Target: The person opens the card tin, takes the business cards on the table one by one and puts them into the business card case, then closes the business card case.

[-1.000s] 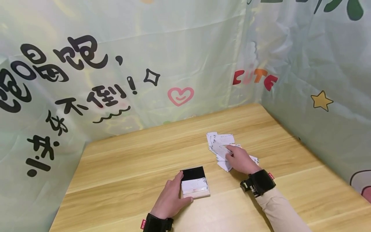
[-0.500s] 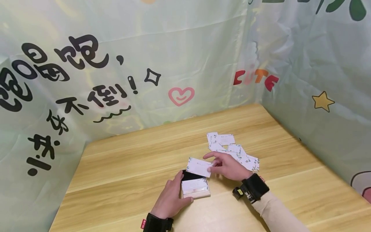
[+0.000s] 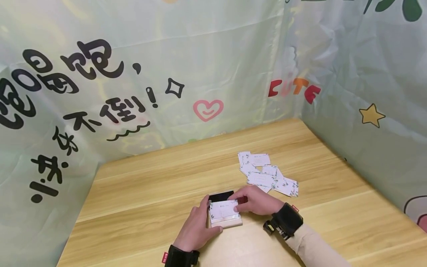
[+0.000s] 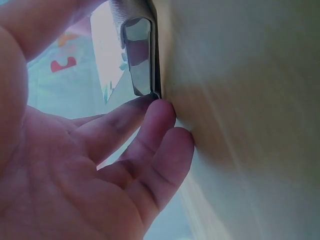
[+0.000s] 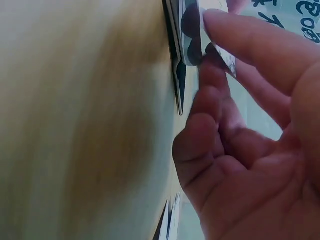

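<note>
An open business card case [image 3: 230, 224] lies on the table, its lid spread flat with a black inside. My left hand [image 3: 197, 228] grips the case along its left side, thumb at the near edge and fingers up by the lid. A white card [image 3: 221, 210] with a leaf print lies over the case's card compartment. At its right edge my right hand [image 3: 258, 200] pinches this card between thumb and fingers. In the right wrist view the card [image 5: 227, 57] stands out beside the case's metal end [image 5: 190, 40]. The left wrist view shows the case's shiny end [image 4: 139, 55] near the fingertips.
Several white leaf-printed cards [image 3: 261, 179] lie overlapping in a loose spread behind and right of the case. The wooden table [image 3: 143, 196] meets a printed cloth wall [image 3: 233, 74] at the back and another on the right.
My right hand has picked a card from the loose spread and brought it left and toward me, down over the case. The left hand has stayed on the case.
</note>
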Action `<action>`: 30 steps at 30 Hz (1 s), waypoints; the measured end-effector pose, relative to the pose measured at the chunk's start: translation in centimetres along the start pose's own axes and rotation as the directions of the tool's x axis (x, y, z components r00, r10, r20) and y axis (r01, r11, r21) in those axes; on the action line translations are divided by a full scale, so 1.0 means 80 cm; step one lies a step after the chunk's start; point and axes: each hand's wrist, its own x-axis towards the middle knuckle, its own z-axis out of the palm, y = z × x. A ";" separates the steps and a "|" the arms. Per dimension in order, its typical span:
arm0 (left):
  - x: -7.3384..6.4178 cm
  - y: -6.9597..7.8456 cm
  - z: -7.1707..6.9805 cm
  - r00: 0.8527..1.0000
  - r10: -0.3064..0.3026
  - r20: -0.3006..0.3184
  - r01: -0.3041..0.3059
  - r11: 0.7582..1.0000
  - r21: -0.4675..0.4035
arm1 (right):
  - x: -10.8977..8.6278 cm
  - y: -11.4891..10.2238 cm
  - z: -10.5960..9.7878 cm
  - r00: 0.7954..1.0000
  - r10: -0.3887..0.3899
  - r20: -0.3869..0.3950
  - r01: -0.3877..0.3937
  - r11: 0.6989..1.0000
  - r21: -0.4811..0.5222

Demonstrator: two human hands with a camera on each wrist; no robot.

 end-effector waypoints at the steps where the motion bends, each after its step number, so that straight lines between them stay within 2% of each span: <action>1: 0.000 0.000 0.000 1.000 -0.002 0.001 0.002 1.000 0.001 | 0.000 0.000 0.000 1.000 0.003 0.002 -0.003 1.000 -0.014; 10: 0.000 -0.001 0.000 1.000 0.009 -0.002 -0.009 1.000 0.003 | -0.001 0.004 0.002 1.000 0.020 -0.002 -0.020 0.998 0.060; 19: -0.001 -0.001 0.000 1.000 0.023 -0.009 -0.023 1.000 0.008 | -0.005 0.004 0.002 1.000 0.013 0.018 -0.013 0.999 0.032; 26: -0.001 -0.001 0.000 1.000 0.026 -0.006 -0.026 1.000 0.008 | -0.007 0.004 0.000 0.999 -0.044 0.019 0.044 0.999 0.007; 28: -0.001 -0.001 0.000 1.000 0.027 -0.005 -0.027 1.000 0.009 | -0.007 0.006 -0.001 1.000 -0.024 -0.003 0.024 1.000 0.000; 30: -0.001 -0.001 0.000 1.000 0.027 -0.006 -0.027 1.000 0.009 | -0.007 0.009 -0.003 0.998 0.013 -0.059 -0.014 1.000 -0.016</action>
